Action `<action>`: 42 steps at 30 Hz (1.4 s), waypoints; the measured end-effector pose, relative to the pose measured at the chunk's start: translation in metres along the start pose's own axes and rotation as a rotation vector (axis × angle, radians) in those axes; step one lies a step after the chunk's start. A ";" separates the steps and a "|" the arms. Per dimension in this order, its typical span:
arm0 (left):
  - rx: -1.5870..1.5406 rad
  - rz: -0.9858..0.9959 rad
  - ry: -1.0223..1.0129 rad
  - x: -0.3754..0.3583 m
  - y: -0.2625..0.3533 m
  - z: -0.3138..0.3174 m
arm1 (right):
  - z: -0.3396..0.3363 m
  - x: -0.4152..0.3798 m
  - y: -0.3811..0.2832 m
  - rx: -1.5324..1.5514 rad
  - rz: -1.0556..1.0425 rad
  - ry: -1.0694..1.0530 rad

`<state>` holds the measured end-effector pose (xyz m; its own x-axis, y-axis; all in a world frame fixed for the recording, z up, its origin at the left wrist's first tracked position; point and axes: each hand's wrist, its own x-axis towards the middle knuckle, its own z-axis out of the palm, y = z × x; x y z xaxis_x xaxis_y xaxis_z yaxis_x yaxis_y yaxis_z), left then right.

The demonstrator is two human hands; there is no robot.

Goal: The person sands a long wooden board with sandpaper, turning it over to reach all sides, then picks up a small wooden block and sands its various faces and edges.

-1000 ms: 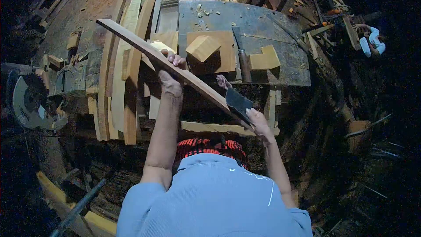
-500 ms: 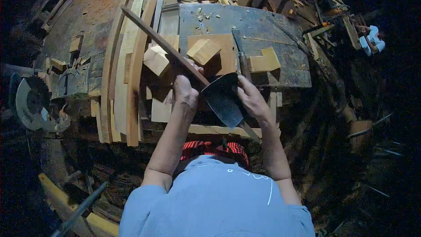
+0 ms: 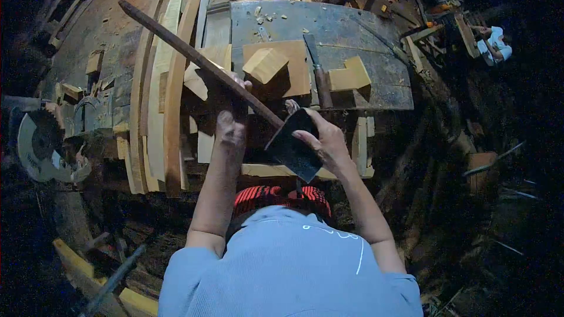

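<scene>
A tool with a long dark wooden handle (image 3: 176, 41) and a broad dark metal blade (image 3: 296, 147) is held above the front of the bench. My left hand (image 3: 232, 123) is closed around the handle, some way up from the blade. At the blade's right edge, my right hand (image 3: 326, 141) pinches the metal, thumb on the near face. Just beyond lie a wooden block (image 3: 265, 65) on a flat board (image 3: 299, 76), an L-shaped wood piece (image 3: 351, 76) and a chisel-like tool (image 3: 320, 76).
Long planks (image 3: 175, 94) lie front to back on the bench (image 3: 352, 23), left of my arms. A circular saw blade (image 3: 41, 135) is at the far left. Another person (image 3: 496, 46) is at the far right. Wood scraps (image 3: 261, 16) lie on the bench top.
The handle has swung lower and its far end has shifted left. My left hand has moved left with it. My right hand's thumb now lies across the blade.
</scene>
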<state>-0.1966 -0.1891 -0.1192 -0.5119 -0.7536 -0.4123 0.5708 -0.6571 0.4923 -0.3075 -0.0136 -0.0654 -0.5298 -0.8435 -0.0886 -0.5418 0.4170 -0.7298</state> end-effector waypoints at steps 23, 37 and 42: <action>0.936 -0.063 -0.175 0.035 0.042 0.059 | -0.048 -0.022 0.074 1.010 0.376 0.496; 0.645 0.230 -0.945 0.021 -0.049 0.075 | -0.018 0.082 0.037 1.189 0.050 0.377; 0.796 -0.126 -0.699 0.021 -0.067 0.087 | -0.040 0.074 0.053 1.131 -0.128 0.294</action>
<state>-0.3014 -0.1592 -0.0944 -0.9369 -0.3380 -0.0889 0.0331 -0.3392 0.9401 -0.4017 -0.0400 -0.0839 -0.7238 -0.6853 0.0807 0.2077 -0.3279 -0.9216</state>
